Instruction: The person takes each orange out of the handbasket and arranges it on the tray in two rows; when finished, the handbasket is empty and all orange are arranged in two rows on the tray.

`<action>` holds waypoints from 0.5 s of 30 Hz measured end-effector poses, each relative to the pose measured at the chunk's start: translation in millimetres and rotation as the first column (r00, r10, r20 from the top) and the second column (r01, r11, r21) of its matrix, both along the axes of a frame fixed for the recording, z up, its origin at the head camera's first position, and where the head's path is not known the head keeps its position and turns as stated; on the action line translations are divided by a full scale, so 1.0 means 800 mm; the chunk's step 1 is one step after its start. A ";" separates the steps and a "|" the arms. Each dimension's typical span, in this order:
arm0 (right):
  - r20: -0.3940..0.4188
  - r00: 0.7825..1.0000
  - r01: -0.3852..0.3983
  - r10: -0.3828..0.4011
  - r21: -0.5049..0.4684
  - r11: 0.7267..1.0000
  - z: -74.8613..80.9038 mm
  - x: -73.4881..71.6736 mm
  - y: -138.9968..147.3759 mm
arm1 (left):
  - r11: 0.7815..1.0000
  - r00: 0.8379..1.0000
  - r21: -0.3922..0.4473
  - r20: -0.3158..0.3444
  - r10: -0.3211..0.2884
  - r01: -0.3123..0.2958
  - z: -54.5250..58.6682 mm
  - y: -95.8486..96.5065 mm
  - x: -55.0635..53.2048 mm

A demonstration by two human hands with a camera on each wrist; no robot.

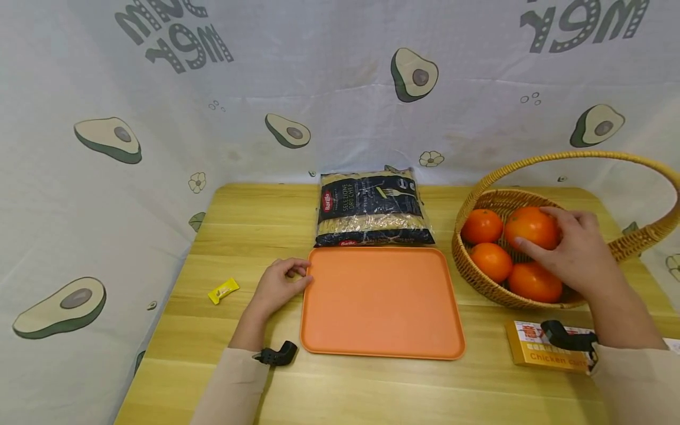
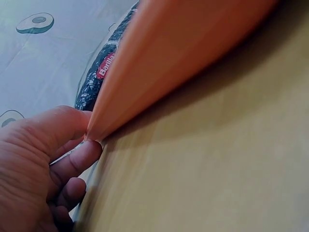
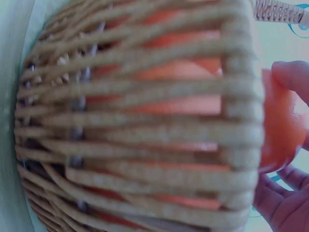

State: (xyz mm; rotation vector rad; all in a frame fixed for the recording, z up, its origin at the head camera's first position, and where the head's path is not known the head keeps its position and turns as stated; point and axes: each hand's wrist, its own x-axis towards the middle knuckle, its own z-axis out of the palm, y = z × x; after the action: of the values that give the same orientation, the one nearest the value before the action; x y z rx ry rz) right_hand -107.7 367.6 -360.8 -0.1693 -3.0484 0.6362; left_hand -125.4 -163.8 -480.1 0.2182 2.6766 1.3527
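Observation:
My left hand (image 1: 280, 287) pinches the left edge of a flat orange tray (image 1: 382, 304), with the thumb on the rim and a fingertip just under it in the left wrist view. At the right, my right hand (image 1: 581, 254) grips a large, shiny, round orange fruit (image 1: 533, 228), thumb on one side and fingers on the other. In the right wrist view this fruit (image 3: 282, 128) shows beyond the basket's rim. Several more round orange fruits (image 1: 491, 262) lie in the woven wicker basket (image 1: 473, 277), which has a tall arched handle.
A dark-labelled Barilla pasta bag (image 1: 372, 206) lies behind the tray. On the left is a small yellow wrapped packet (image 1: 224, 291). A yellow box marked Chicken (image 1: 547, 357) lies in front of the basket, partly under the right wrist. An avocado-print curtain (image 1: 345, 88) hangs behind the table.

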 end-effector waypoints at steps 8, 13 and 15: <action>-0.108 0.994 0.006 -0.018 -0.110 0.994 -0.008 0.009 -0.016 | 1.000 1.000 -0.002 -0.003 0.013 -0.013 -0.002 -0.001 0.001; -0.169 0.984 0.020 -0.053 -0.193 0.981 -0.014 0.021 -0.030 | 1.000 1.000 0.007 -0.005 0.011 -0.011 -0.002 0.000 0.000; -0.207 0.976 0.014 -0.061 -0.220 0.975 -0.017 0.025 -0.037 | 1.000 1.000 0.010 -0.008 0.013 -0.013 -0.003 0.001 0.000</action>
State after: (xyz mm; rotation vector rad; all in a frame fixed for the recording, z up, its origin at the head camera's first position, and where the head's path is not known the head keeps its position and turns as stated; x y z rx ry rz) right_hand -87.7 338.4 -374.7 -0.1513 -2.7599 0.9204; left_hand -125.6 -163.3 -482.1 0.2084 2.6826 1.3721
